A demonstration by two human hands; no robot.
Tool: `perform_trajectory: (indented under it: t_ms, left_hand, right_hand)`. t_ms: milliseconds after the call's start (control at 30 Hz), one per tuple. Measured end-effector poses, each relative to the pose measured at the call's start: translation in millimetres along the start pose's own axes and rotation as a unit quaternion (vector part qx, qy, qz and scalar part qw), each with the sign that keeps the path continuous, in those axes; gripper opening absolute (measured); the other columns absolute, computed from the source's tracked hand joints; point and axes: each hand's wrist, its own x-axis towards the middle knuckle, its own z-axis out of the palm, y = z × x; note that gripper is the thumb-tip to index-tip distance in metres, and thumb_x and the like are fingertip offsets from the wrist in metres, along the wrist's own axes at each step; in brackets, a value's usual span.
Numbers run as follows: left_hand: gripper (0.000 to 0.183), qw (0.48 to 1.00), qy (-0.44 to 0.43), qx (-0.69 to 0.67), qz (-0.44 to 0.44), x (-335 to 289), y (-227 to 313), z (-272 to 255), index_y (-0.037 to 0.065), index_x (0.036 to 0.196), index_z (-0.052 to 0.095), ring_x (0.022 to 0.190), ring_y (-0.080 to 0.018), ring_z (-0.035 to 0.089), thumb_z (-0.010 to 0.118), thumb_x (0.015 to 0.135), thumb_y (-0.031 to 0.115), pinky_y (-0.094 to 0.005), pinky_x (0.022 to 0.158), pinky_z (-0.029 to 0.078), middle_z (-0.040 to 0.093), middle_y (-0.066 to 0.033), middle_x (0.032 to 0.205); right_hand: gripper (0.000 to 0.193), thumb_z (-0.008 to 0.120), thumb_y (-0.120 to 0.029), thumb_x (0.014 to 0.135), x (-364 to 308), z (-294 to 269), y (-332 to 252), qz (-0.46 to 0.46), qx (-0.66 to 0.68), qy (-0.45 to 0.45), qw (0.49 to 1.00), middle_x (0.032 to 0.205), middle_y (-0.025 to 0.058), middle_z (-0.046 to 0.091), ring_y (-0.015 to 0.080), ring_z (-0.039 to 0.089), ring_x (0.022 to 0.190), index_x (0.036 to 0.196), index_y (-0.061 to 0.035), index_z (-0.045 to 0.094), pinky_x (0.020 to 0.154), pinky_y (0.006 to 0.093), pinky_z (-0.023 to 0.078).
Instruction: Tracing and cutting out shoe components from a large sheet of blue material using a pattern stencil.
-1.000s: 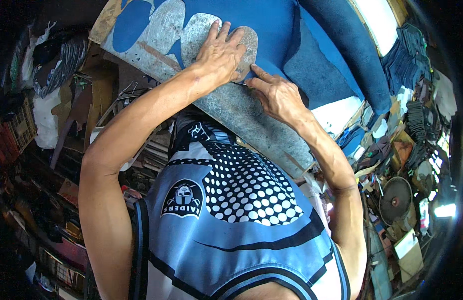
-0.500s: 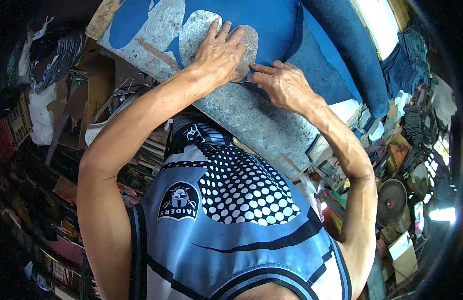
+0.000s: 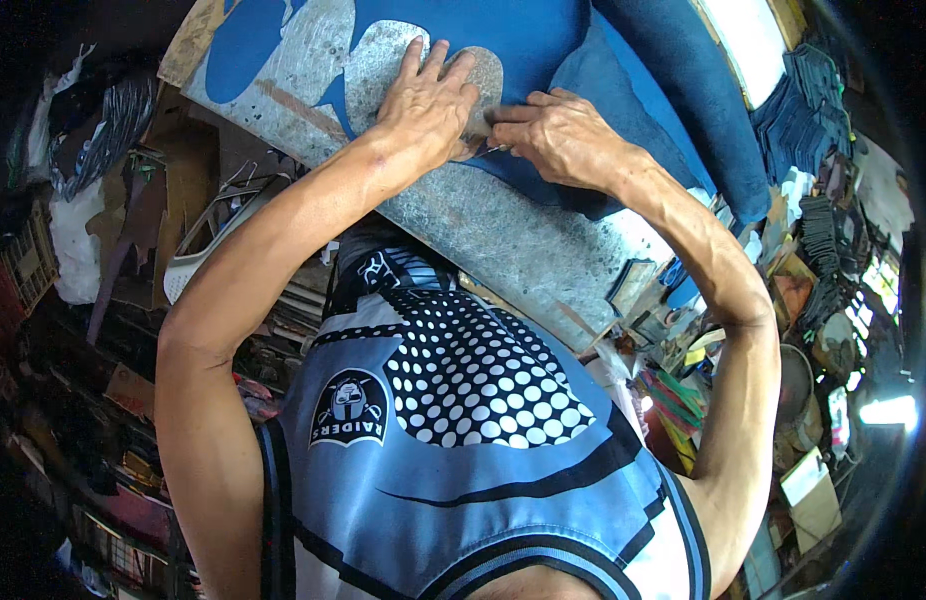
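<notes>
Right hand pinched narrow on a thin tool, mostly hidden, at the right edge of a brownish rounded template; left hand flat, fingers spread, over the template on blue sheet. Grey board underneath, blue roll far right.

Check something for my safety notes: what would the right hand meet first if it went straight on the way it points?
The right hand would likely meet the rounded brownish plate at its fingertips, then the left hand; depth there is hard to judge.
</notes>
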Motion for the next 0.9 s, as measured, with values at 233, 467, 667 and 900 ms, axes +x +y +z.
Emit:
perform_trajectory:
  t_ms: [233,467,667,900]
  left_hand:
    - [0.062,1.000,-0.013,-0.016,-0.005,1.6,5.3,-2.2,0.003,0.120,0.063,0.144,-0.0405,0.031,0.084,0.073,0.037,-0.0579,0.119,0.019,0.039,-0.0197,0.152]
    - [0.061,0.999,-0.039,-0.023,-0.002,2.5,3.3,-9.0,0.003,0.121,0.062,0.144,-0.0408,0.030,0.083,0.074,0.036,-0.0573,0.120,0.018,0.038,-0.0197,0.152]
    - [0.058,0.998,-0.053,-0.031,-0.005,5.2,3.7,-13.8,0.003,0.119,0.063,0.143,-0.0418,0.031,0.083,0.075,0.034,-0.0574,0.120,0.018,0.040,-0.0208,0.150]
    - [0.057,0.998,-0.049,-0.030,-0.004,5.0,3.7,-10.5,0.002,0.117,0.064,0.142,-0.0422,0.033,0.084,0.073,0.032,-0.0576,0.120,0.019,0.041,-0.0210,0.149]
  right_hand:
    - [0.029,0.071,-0.020,0.084,2.2,0.7,7.6,-0.022,-0.023,0.019,0.999,0.135,0.0132,0.060,0.0295,0.062,0.105,0.113,-0.0186,0.072,0.092,0.0414,0.050]
    - [0.028,0.071,-0.020,0.085,9.4,-9.0,25.5,-0.036,-0.012,-0.009,0.999,0.133,0.0074,0.063,0.0295,0.063,0.104,0.112,-0.0189,0.073,0.092,0.0406,0.050]
    - [0.027,0.071,-0.018,0.084,9.6,-9.6,33.5,-0.041,0.002,-0.004,0.999,0.132,0.0024,0.065,0.0272,0.063,0.104,0.111,-0.0193,0.073,0.093,0.0412,0.049]
    - [0.030,0.070,-0.017,0.085,7.5,-10.4,30.5,-0.010,0.016,-0.016,1.000,0.136,0.0049,0.061,0.0258,0.064,0.109,0.114,-0.0219,0.073,0.096,0.0422,0.048]
